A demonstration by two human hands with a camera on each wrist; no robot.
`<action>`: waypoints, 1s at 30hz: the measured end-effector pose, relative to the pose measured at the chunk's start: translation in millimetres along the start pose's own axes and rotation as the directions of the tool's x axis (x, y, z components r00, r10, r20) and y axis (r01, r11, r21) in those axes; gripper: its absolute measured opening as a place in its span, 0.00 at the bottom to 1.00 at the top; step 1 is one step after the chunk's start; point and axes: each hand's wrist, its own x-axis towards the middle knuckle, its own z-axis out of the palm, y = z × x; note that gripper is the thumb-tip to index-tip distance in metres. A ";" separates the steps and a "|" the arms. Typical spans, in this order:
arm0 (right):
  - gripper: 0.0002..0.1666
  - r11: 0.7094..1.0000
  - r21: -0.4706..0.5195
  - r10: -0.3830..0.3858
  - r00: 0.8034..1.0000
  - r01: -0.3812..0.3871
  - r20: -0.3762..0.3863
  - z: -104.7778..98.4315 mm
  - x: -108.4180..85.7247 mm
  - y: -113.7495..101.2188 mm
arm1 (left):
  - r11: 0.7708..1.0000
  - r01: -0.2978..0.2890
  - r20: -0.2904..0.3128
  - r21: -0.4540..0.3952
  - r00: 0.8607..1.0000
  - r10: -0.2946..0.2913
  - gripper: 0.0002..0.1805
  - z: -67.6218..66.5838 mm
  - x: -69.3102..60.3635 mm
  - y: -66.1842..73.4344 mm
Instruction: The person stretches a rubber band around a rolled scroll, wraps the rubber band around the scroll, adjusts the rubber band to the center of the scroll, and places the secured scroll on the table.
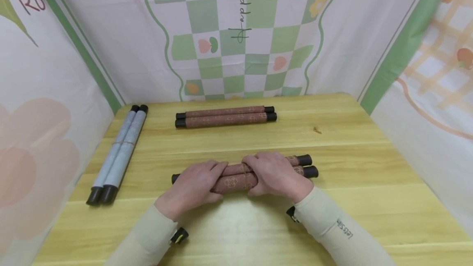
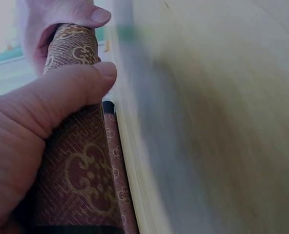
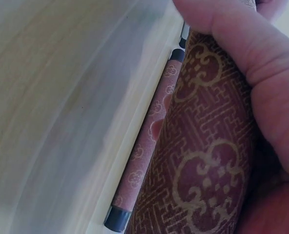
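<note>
A pair of dark red patterned scroll rolls with black end knobs lies across the front middle in the head view, with a thin cord round its middle. My left hand grips the pair left of the cord, and my right hand grips it right of the cord. In the left wrist view my left thumb lies over the patterned roll. The right wrist view shows my right thumb over the roll; the palms hide part of it.
Another red double roll lies near the table's back edge. On the left a light blue double roll, tied with cord, lies slanted. A small brown scrap sits at the back right of the wooden table. Printed cloth hangs around.
</note>
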 end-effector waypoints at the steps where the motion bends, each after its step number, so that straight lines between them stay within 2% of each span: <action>1: 0.46 1.000 0.007 0.002 1.000 -0.002 0.007 -0.2 0.1 -0.2 | 1.000 -0.007 -0.007 -0.005 1.000 0.007 0.48 0.2 -1.1 -0.5; 6: 0.49 1.000 0.031 0.004 1.000 -0.005 0.017 0.4 -0.2 0.1 | 0.999 -0.050 -0.050 0.009 0.997 0.051 0.46 0.5 -6.9 -3.2; 10: 0.49 0.999 0.038 -0.014 1.000 0.014 0.001 1.2 -0.2 0.3 | 0.998 -0.056 -0.063 0.033 0.996 0.058 0.46 1.8 -11.3 -4.4; 14: 0.48 0.999 0.033 -0.023 1.000 0.023 -0.008 1.5 0.1 0.2 | 0.999 -0.041 -0.058 0.027 0.997 0.042 0.46 2.5 -14.7 -3.3; 21: 0.50 0.999 0.038 0.009 1.000 -0.009 0.002 -2.5 2.2 -0.8 | 1.000 -0.014 -0.061 0.010 0.998 0.015 0.46 1.5 -18.0 -3.3; 25: 0.52 1.000 0.009 0.018 1.000 -0.018 0.002 -3.1 3.0 0.2 | 1.000 0.006 -0.069 0.009 0.998 -0.005 0.45 1.3 -19.2 -4.6; 30: 0.52 1.000 -0.025 0.007 0.999 -0.009 -0.052 -2.1 2.8 2.9 | 0.999 0.036 -0.076 0.002 0.996 -0.035 0.44 0.6 -19.9 -7.0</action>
